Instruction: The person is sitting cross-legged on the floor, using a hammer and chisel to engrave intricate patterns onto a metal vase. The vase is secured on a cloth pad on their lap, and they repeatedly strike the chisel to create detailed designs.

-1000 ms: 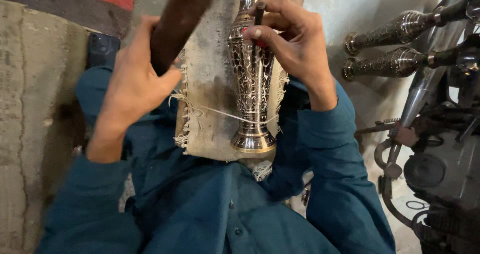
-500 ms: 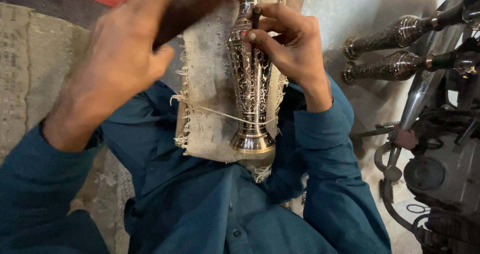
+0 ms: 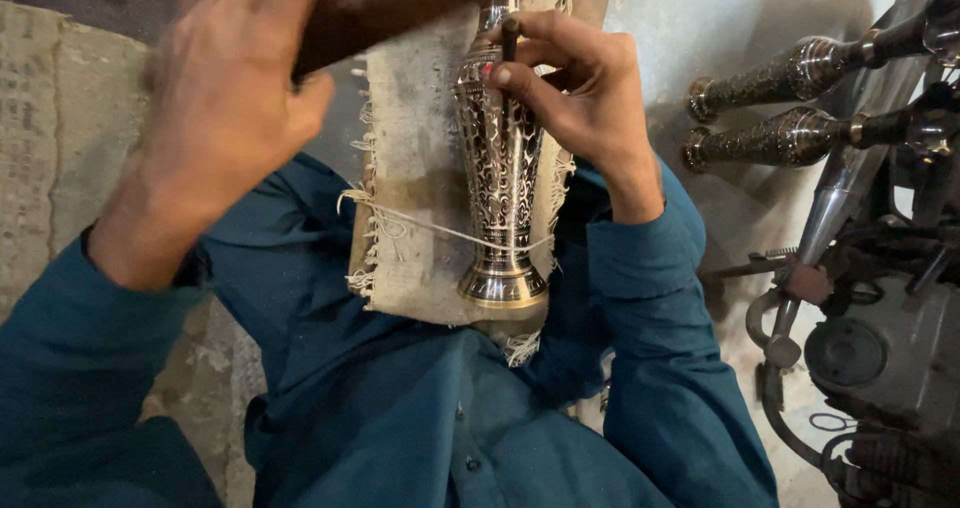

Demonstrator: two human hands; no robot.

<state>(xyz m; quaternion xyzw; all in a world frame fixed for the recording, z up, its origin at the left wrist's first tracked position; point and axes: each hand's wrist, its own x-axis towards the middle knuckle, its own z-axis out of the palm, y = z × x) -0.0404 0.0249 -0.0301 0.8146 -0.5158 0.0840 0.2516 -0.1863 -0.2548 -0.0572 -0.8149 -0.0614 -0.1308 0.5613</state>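
two hands are yours here, and since a second ago your left hand point(image 3: 225, 118) has swung up from beside the cloth and now fills the upper left, blurred, closed around a dark wooden mallet point(image 3: 400, 8). your right hand point(image 3: 585, 98) has barely shifted: its fingers stay pinched narrow on a thin dark punch point(image 3: 509, 40) set against the upper body of the one engraved metal vase point(image 3: 497, 168).

that vase lies lengthwise on a frayed pale cloth pad point(image 3: 410, 178) over your lap, base toward you, with one white string point(image 3: 420, 223) crossing the pad and the vase's stem.

the mallet's head runs off the top edge, so you cannot see its whole shape. the punch's tip is hidden behind your fingers, so whether it touches the metal is unclear. the vase's mouth is covered by the mallet.

two more engraved metal pieces point(image 3: 770, 108) lie at the right, near a dark machine point(image 3: 880, 348) that is cut off by the frame.
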